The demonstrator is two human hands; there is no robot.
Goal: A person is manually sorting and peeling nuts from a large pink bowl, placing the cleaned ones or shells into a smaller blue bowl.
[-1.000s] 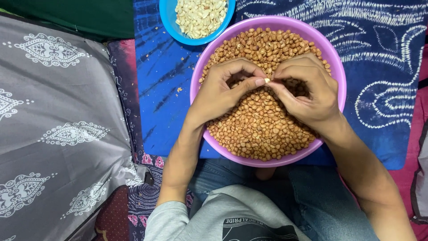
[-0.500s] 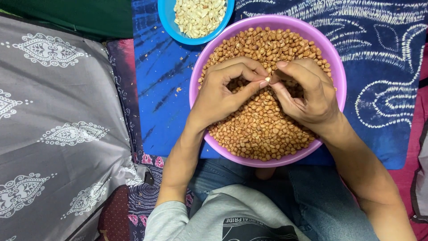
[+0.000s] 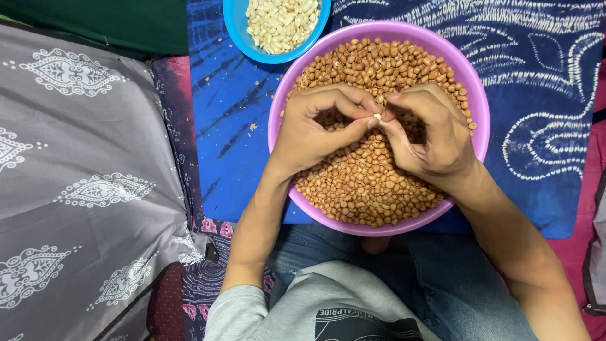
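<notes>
From my remote seat I see both hands meeting over the round purple plastic bowl [image 3: 475,107], which is heaped with red-brown skinned peanuts [image 3: 366,183] and sits on a blue tie-dyed cloth [image 3: 543,95] in front of the person's lap. The left hand [image 3: 312,132] is curled, thumb and forefinger pinched on a single pale peanut kernel [image 3: 377,116]; the right hand [image 3: 435,136] is likewise closed, its fingertips pressed to the same kernel from the other side, so the two hands touch there just above the pile. Compared with half a second ago the right forefinger, then lifted away, has come down onto the kernel, and the grip looks tighter; a second ago the pose was much the same as now, so I judge this a small rubbing cycle that strips skin, with the kernel already showing bare. The kernel has not left the fingertips. At the top edge a smaller round blue bowl [image 3: 237,28] holds pale skinned-off peanuts [image 3: 281,22], touching the purple rim. A grey patterned pillow [image 3: 82,164] lies to the left.
</notes>
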